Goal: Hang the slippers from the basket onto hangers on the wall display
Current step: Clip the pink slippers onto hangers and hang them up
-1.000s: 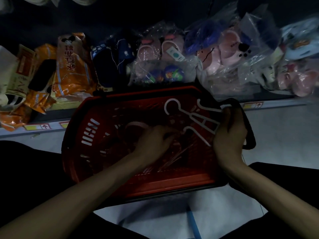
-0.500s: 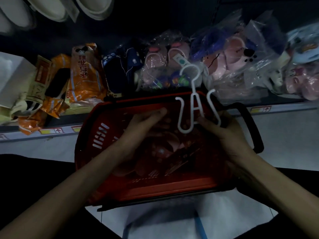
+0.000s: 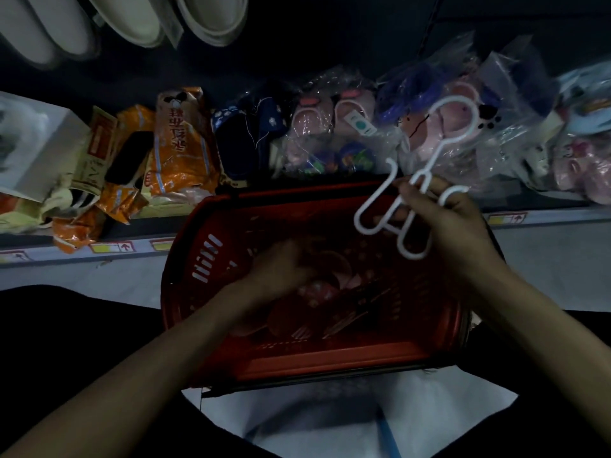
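A red plastic basket sits on the floor in front of me, with pinkish slippers lying dimly inside it. My right hand pinches a white plastic slipper hanger above the basket's far right corner, its hook pointing up and away. My left hand reaches down into the basket among the slippers; it is blurred, and I cannot tell whether it holds one.
A low shelf behind the basket carries bagged pink slippers, dark blue slippers and orange packets. Pale slippers hang on the dark wall at the top left. A blue line crosses the light floor.
My right hand has lifted the hanger out of the basket and carried it up and to the right. My left hand rose, then went back down among the slippers.
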A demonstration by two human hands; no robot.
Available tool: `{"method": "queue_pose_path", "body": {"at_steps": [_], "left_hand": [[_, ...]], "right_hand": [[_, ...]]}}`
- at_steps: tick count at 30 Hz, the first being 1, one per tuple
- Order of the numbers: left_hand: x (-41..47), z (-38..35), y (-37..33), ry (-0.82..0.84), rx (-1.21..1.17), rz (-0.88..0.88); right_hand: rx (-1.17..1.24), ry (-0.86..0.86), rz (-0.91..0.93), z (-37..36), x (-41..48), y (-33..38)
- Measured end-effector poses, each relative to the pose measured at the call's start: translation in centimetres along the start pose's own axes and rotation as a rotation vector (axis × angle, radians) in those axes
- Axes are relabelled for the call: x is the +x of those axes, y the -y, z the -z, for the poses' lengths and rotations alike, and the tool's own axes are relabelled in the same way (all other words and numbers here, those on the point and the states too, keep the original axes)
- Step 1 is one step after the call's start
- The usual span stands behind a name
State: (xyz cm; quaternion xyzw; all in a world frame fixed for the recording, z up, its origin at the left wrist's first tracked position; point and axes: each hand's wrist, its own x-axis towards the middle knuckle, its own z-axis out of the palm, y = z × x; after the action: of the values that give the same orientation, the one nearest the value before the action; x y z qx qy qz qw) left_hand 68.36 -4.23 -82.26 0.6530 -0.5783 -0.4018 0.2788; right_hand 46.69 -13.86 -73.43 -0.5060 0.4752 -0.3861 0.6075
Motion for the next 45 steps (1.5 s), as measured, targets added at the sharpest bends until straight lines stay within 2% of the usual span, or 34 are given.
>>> {"method": "queue_pose_path", "body": {"at_steps": [1, 3, 8, 9, 11, 13, 15, 18, 20, 23, 29, 36, 40, 45], "left_hand": [[-0.4, -0.4, 0.2, 0.136, 0.206, -0.064], [-1.0, -1.5, 1.3, 0.323, 0.421, -0.004], [-0.5, -2.9, 3.6, 0.265, 0.448, 0.351], [-0.2, -2.6, 3.5, 0.271, 0.455, 0.367], [0.1, -1.5, 2.2, 0.29, 0.478, 0.27], [0.2, 0.5, 0.9, 0.183, 0.29, 0.127], [0.2, 2.8, -0.1, 0.008, 0.028, 0.068], [0.4, 6.5, -2.9, -0.181, -0.16, -0.027], [0.2, 8.9, -4.8, -0.258, -0.27, -0.066], [-0.3, 11.0, -6.5, -0.282, -0.521, -0.098], [-1.2, 12.2, -8.6, -0.368, -0.591, -0.116], [-3.0, 13.5, -11.1, -0.385, -0.797, -0.288], [-2.9, 14.2, -12.1, -0.368, -0.738, -0.291], [-1.4, 11.9, -11.3, -0.393, -0.449, -0.161]], "right_hand": [[0.017, -0.026, -0.001, 0.6, 0.3, 0.2], [0.036, -0.055, 0.013, 1.5, 0.7, 0.3], [0.007, -0.075, 0.014, 2.1, 0.5, -0.1], [-0.009, -0.068, 0.019, 1.9, 0.4, -0.1], [-0.052, -0.052, 0.034, 1.7, 0.0, 0.1], [-0.079, -0.033, 0.059, 1.7, -0.3, 0.6], [-0.069, -0.016, 0.076, 1.9, -0.6, 1.2], [-0.037, -0.015, 0.101, 2.0, -1.1, 2.2], [-0.009, -0.011, 0.097, 1.9, -1.4, 2.8], [0.018, 0.016, 0.11, 1.5, -1.9, 3.8], [0.037, 0.089, 0.197, 1.0, -2.2, 5.6], [0.195, 0.307, 0.246, 0.0, -3.1, 8.8], [0.281, 0.4, 0.231, 0.0, -3.2, 10.2], [0.132, 0.315, 0.211, -0.8, -2.5, 9.3]]}}
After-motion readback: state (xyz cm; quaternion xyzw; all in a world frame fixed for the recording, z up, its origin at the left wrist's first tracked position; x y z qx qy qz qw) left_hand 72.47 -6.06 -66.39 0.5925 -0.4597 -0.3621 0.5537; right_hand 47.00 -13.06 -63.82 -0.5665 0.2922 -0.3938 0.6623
